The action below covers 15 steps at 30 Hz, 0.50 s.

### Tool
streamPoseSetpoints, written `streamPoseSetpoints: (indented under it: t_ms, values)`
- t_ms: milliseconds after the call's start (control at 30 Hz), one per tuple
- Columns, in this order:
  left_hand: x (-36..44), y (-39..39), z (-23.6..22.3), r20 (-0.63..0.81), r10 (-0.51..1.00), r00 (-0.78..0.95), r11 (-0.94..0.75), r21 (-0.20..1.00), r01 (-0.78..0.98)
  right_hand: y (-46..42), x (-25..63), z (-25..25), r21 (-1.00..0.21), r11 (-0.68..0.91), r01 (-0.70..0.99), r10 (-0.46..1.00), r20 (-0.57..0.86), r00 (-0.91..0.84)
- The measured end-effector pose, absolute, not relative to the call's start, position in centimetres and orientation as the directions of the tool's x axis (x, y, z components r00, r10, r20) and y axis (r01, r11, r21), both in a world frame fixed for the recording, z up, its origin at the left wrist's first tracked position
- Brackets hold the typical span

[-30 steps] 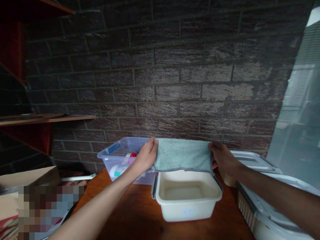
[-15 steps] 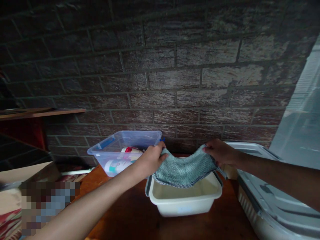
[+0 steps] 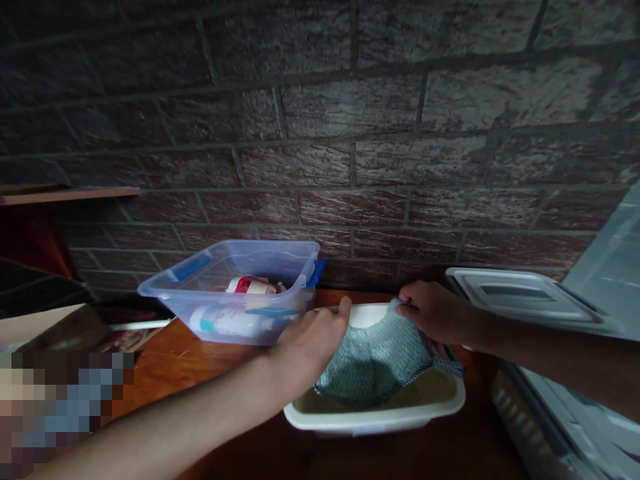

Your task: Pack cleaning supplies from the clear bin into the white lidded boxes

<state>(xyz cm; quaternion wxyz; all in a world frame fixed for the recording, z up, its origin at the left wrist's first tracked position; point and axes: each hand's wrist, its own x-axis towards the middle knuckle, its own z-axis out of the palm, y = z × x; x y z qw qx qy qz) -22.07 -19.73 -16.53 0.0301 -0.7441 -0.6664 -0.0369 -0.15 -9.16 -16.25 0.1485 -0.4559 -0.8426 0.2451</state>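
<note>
Dark brick wall [image 3: 320, 113] behind a reddish-brown wooden tabletop [image 3: 155, 367]; a grey-green textured cloth [image 3: 370, 357], dark-hemmed, is gripped at one end by L hand [image 3: 313, 343] (fingers curled, tips hidden), at the other by R hand [image 3: 433, 310] (fingers pinched), sagging at the opening of a cream rectangular plastic tub [image 3: 373, 421]; cloth could be bunched or rim-snagged if one grip slipped; long axis is stretched L–R btwn hands, hem pointed down, viewer-ward.
</note>
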Motion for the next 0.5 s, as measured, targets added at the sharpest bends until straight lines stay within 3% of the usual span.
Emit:
streamPoseSetpoints:
  t_ms: [133,300,500]
  values:
    - [-21.6,-19.1,-17.6,0.057,0.991,0.123,-0.121,-0.048,0.992,-8.6,-0.6,-17.4,-0.442,0.538,0.718,0.819,0.073,-0.569]
    - [-21.3,-18.3,-20.0,-0.016,0.991,0.134,-0.135,-0.078,0.988,-8.1,-1.3,-18.6,-0.217,0.652,0.726,0.757,0.125,-0.642]
    - [-20.6,-18.0,-21.2,-0.06,0.984,0.169,-0.178,-0.219,0.959,-9.0,-2.5,-18.7,-0.011,0.662,0.749,0.749,0.02,-0.662]
